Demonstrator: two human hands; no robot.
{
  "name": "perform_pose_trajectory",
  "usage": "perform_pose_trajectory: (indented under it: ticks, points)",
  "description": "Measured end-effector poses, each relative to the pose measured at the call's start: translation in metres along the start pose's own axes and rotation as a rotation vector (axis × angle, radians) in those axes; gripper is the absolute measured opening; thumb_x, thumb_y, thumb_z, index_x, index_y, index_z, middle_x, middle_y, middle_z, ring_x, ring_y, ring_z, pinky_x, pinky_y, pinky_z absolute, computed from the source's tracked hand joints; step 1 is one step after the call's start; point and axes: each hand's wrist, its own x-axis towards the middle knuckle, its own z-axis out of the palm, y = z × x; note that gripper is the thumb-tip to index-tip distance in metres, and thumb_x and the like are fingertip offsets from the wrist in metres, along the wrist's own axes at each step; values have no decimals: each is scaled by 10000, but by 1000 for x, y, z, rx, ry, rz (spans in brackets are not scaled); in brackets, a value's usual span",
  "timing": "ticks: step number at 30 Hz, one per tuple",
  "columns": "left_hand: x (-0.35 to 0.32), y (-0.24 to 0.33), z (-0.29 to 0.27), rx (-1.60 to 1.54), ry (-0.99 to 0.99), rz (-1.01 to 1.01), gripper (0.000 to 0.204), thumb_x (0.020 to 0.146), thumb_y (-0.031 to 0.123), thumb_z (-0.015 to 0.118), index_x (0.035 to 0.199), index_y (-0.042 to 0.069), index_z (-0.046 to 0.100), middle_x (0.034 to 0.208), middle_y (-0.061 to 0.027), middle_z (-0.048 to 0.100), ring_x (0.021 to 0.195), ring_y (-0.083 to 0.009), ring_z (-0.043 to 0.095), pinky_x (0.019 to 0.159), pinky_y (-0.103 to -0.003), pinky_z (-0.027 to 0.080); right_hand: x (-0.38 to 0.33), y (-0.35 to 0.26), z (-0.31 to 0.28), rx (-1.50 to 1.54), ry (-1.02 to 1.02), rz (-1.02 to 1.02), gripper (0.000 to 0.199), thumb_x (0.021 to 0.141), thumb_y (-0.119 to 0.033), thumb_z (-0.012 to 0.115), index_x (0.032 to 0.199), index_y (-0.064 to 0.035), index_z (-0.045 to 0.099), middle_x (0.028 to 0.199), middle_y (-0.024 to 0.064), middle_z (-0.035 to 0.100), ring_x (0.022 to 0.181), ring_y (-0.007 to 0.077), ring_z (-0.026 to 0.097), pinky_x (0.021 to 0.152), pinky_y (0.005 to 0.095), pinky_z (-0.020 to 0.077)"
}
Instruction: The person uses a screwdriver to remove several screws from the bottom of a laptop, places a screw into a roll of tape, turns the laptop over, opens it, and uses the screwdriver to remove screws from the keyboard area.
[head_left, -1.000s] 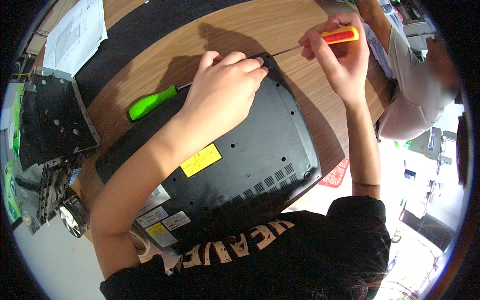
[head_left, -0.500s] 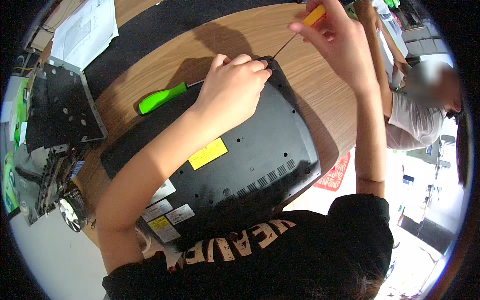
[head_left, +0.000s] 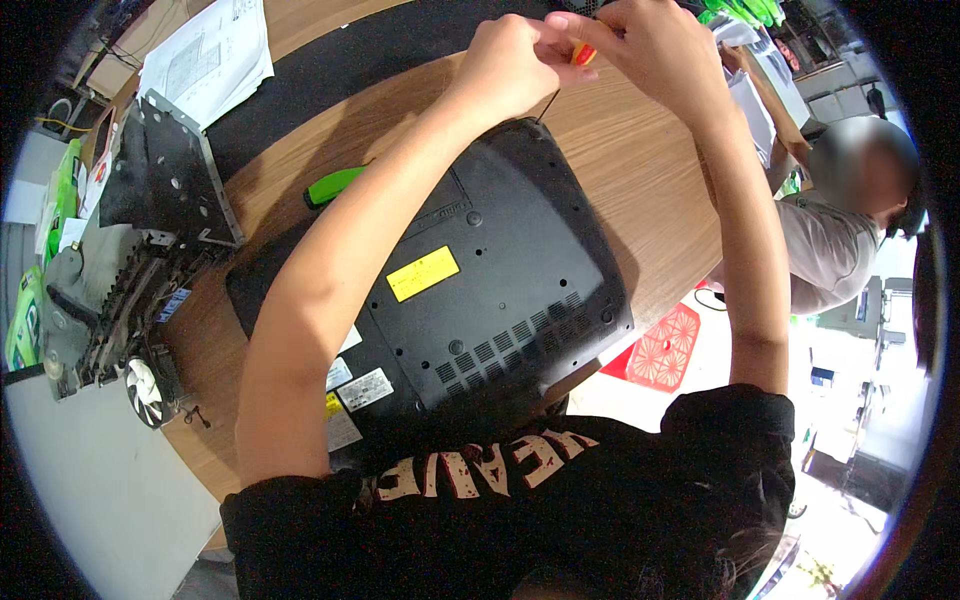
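A black laptop (head_left: 530, 250) lies bottom side up on the wooden table, with vents, screw holes and labels showing. At its far right corner stands a screwdriver (head_left: 583, 54) with a yellow and red handle, its thin shaft slanting down to the corner. My right hand (head_left: 655, 55) is closed about the handle from the right. From the left, the bent fingers of my left hand (head_left: 512, 65) close on the same screwdriver below the handle's top; the exact contact is partly hidden. A green-handled screwdriver (head_left: 333, 187) rests by the laptop's far edge, partly behind my left forearm.
At the left lie a black metal panel (head_left: 160, 180), stacked dark parts and a small white fan (head_left: 146, 392). Papers (head_left: 210, 60) are at the far left. Another person (head_left: 830, 240) sits at the right, near a red patterned stool top (head_left: 665, 350).
My left hand has lifted off the laptop's corner and moved up to the screwdriver. My right hand has shifted slightly left with its handle, now more upright. The view has shifted a little.
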Motion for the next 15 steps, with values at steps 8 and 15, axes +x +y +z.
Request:
perform_pose_trajectory:
  ticks: [8,15]
  points:
    - [5,-38,12,-2,40,158,380,766,265,761,1069,52,674,888,-117,707,839,-204,688,813,-325,529,-2,14,-14,361,11,-379,106,827,-110,652,887,-24,670,700,117,652,659,249,656,613,309,515]
    - [2,-39,19,-24,173,166,368,744,284,779,982,23,674,873,-109,711,839,-187,688,789,-307,530,1,8,6,-191,89,-145,201,829,-196,668,827,2,633,703,154,638,639,272,642,579,354,493]
